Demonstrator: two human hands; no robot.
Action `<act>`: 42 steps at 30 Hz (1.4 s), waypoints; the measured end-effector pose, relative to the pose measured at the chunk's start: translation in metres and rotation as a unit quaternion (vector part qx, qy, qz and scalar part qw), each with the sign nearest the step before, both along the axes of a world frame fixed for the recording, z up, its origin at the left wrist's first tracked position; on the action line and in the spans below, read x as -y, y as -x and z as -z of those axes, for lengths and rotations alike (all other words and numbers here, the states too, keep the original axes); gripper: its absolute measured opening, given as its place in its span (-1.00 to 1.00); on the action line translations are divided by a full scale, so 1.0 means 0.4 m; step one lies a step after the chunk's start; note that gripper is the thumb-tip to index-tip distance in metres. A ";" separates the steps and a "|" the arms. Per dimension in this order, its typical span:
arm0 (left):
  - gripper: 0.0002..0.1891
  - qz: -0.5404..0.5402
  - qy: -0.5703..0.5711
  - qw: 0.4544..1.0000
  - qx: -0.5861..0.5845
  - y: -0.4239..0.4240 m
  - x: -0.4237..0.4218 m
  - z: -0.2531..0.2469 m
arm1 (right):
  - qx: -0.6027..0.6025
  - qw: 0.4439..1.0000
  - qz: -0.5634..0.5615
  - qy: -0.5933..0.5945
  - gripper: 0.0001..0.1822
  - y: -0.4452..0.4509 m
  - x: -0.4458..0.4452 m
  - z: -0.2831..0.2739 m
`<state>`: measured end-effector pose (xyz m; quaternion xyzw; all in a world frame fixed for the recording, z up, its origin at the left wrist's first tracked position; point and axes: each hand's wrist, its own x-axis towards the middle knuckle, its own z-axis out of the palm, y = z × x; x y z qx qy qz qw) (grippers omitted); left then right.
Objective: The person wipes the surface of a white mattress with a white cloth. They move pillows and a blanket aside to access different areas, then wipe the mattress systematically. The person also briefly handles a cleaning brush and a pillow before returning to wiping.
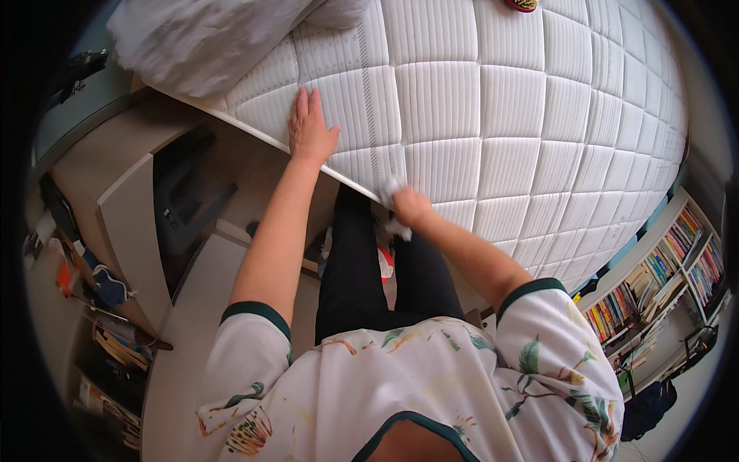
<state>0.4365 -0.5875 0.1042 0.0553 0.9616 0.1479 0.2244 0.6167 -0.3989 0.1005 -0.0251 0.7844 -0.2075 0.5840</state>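
Observation:
A white quilted mattress [439, 104] with grey striped bands spreads before me. My left hand [312, 130] lies flat on its top near the piped edge, fingers slightly spread, holding nothing. At the same edge, to the right, my right hand [411, 207] is closed on a crumpled white cloth [392, 187], blurred; part of it hangs below the hand in front of my leg. Rumpled pale bedding [196, 46] is heaped on the mattress at the upper left, beyond my left hand.
A small red and yellow item [522, 4] sits at the mattress's far side. To the right stands a bookcase [635, 254] full of books, with a dark bag [649, 410] beneath. A cabinet with a pale panel [135, 231] and shelves of things are on the left.

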 end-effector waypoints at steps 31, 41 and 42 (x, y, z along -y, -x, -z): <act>0.20 0.078 0.181 0.977 0.078 0.044 -0.072 0.064 | -0.512 0.812 0.245 -0.135 -0.59 0.534 -0.268 -0.068; 0.13 0.078 0.140 0.987 0.034 0.054 -0.034 0.048 | 0.213 0.955 0.128 -0.163 -0.63 -0.589 -0.169 -0.266; 0.10 0.075 0.093 0.993 0.003 0.030 0.000 0.067 | 0.183 0.955 0.167 -0.163 -0.65 -0.537 -0.205 -0.278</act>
